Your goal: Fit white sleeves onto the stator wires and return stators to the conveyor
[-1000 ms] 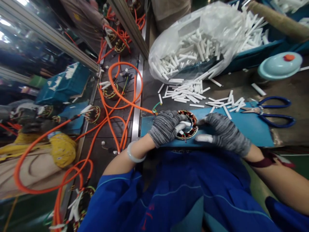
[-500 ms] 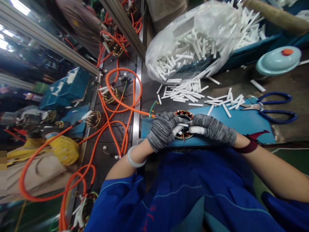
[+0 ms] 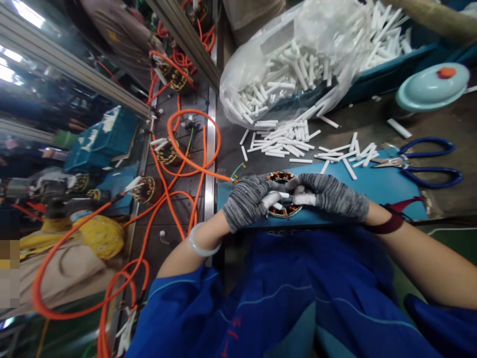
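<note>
A ring-shaped wound stator (image 3: pixel 282 175) with copper-red windings lies on the blue mat in front of me, partly covered by my fingers. My left hand (image 3: pixel 249 201), in a grey knit glove with pale fingertips, is closed over its left side. Short white sleeve tubes (image 3: pixel 278 205) lie at those fingertips, above the ring's opening. My right hand (image 3: pixel 326 195), gloved alike, is closed at the right side of the ring, its fingertips pressed together near the tubes. Whatever is inside the right pinch is too small to make out. An orange cable (image 3: pixel 219 175) ends beside my left hand.
Loose white tubes (image 3: pixel 286 138) are scattered behind the blue mat (image 3: pixel 402 191). Blue-handled scissors (image 3: pixel 432 161) lie at the right, below a light-blue lidded container (image 3: pixel 432 89). A plastic bag (image 3: pixel 238 69) of tubes stands at the back. Orange cables and stators fill the left bench.
My hands stay at the stator, with the fingertips slightly shifted and a little more of the tubes showing between them. The whole view has moved slightly.
</note>
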A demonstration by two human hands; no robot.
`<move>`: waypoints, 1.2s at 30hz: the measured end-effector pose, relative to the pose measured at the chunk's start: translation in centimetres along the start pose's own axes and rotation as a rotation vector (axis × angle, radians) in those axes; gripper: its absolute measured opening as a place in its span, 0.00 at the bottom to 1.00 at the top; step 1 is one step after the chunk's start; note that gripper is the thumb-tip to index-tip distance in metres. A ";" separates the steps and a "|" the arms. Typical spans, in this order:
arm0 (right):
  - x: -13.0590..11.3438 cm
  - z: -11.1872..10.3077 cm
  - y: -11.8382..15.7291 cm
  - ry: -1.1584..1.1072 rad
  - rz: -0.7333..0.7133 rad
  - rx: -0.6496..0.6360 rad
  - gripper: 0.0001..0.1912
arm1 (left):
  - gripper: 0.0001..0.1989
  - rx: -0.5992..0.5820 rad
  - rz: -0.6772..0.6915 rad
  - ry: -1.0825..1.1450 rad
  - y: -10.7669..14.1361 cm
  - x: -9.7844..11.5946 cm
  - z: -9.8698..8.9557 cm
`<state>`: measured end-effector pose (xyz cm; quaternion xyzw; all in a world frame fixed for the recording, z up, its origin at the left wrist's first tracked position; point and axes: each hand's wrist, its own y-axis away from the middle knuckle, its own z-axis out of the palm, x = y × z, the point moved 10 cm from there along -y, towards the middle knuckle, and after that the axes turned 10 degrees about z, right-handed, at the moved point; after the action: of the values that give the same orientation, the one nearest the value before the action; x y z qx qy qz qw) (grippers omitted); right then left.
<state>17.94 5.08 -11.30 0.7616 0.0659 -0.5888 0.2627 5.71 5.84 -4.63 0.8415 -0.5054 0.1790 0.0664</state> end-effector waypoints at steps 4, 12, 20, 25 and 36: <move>0.6 -0.1 -0.1 0.077 -0.013 0.066 0.22 | 0.19 -0.158 -0.006 -0.110 -0.9 0.2 1.4; 3.7 -3.3 4.2 -0.010 -0.222 0.309 0.20 | 0.29 -0.356 -0.120 -0.301 -3.5 1.7 2.1; 0.2 -1.7 7.3 0.105 -0.404 0.437 0.10 | 0.31 -0.249 -0.093 -0.145 -5.2 -2.9 3.0; -1.2 0.3 7.4 0.280 -0.546 0.492 0.15 | 0.26 0.020 0.041 -0.136 -4.4 -0.1 -0.8; 0.3 2.0 3.5 0.072 -0.263 0.302 0.19 | 0.21 -0.188 0.289 -0.232 -0.8 1.5 2.2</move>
<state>17.73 1.12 -10.81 0.7976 0.0849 -0.5937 0.0638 7.59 4.37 -6.11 0.7654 -0.6395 0.0407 0.0594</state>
